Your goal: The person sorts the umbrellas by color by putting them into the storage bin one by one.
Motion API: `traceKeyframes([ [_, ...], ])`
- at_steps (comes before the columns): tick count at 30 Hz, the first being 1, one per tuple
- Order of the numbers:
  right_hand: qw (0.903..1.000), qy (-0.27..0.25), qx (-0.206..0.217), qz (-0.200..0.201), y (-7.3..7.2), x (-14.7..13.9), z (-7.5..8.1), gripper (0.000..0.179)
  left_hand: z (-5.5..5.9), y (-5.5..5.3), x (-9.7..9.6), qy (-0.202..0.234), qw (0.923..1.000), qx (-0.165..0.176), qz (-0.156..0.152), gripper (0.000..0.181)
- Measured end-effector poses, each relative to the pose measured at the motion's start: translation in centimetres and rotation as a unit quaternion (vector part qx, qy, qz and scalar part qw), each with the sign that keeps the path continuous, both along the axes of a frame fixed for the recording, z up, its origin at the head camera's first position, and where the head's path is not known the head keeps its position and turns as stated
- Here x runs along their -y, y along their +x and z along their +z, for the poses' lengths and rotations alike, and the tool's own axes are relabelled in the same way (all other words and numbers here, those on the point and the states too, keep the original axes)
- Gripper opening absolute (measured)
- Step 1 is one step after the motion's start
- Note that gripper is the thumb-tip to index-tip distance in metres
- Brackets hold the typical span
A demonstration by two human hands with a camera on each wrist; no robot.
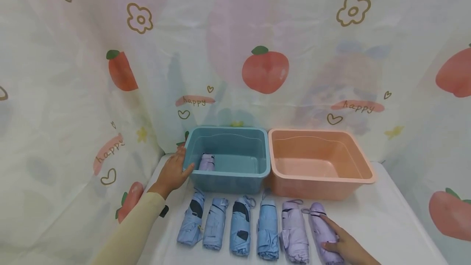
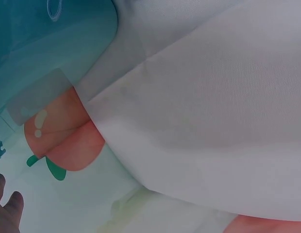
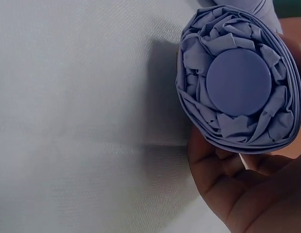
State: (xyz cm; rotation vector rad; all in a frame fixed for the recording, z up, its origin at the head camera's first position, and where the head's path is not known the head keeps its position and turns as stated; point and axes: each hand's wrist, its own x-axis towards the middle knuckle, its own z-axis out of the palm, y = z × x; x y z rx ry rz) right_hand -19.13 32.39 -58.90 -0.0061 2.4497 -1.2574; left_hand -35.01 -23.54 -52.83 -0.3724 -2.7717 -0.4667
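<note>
My right hand (image 1: 347,242) grips a folded purple umbrella (image 1: 321,226), thumb on the near side and fingers farther up. In the right wrist view, that umbrella's round end (image 3: 239,82) faces the camera, with the right hand (image 3: 257,189) around its side. My left hand (image 1: 173,173) rests at the left rim of the blue bin (image 1: 228,183), its fingers loosely extended. Only fingertips of the left hand (image 2: 9,208) show in the left wrist view. Inside the blue bin lies another purple umbrella (image 1: 207,162), partly hidden by the front wall.
Right of the blue bin stands a pink bin (image 1: 312,187). A second purple umbrella (image 1: 294,232) and several blue folded umbrellas (image 1: 268,232) lie in a row before the bins on the white table (image 1: 390,216). A printed curtain (image 1: 294,19) hangs behind and at the sides.
</note>
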Motion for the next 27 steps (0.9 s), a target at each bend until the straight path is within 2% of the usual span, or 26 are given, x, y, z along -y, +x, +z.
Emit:
traceKeyframes([
  [5, 0.9999, -0.003, -0.01, 0.004, 0.1, -0.1, 0.3, 0.086, -0.1, -0.1, 0.1, -0.004, 1.0, -0.007, -0.004, 0.077],
  [11, 0.9999, -0.004, 0.012, -0.006, 0.4, -0.1, 0.9, 0.085, 0.0, 0.0, 0.0, 0.0, 1.0, -0.004, -0.003, 0.077],
  [14, 0.9994, -0.03, 0.015, 0.001, 0.5, 0.1, 1.7, 0.083, 0.1, 0.0, 0.0, 0.002, 1.0, 0.0, 0.003, 0.077],
  [20, 0.9919, -0.115, 0.002, 0.054, 0.4, 0.6, 4.5, 0.077, 0.1, 0.1, -0.1, 0.0, 1.0, -0.002, 0.007, 0.077],
  [24, 0.9881, -0.123, -0.019, 0.091, 0.1, 1.5, 7.0, 0.073, 0.0, 0.1, -0.1, -0.002, 1.0, -0.001, 0.009, 0.078],
  [27, 0.9879, -0.104, -0.039, 0.108, -0.5, 2.4, 9.2, 0.07, 0.0, 0.1, -0.2, 0.002, 0.9999, 0.006, 0.008, 0.078],
])
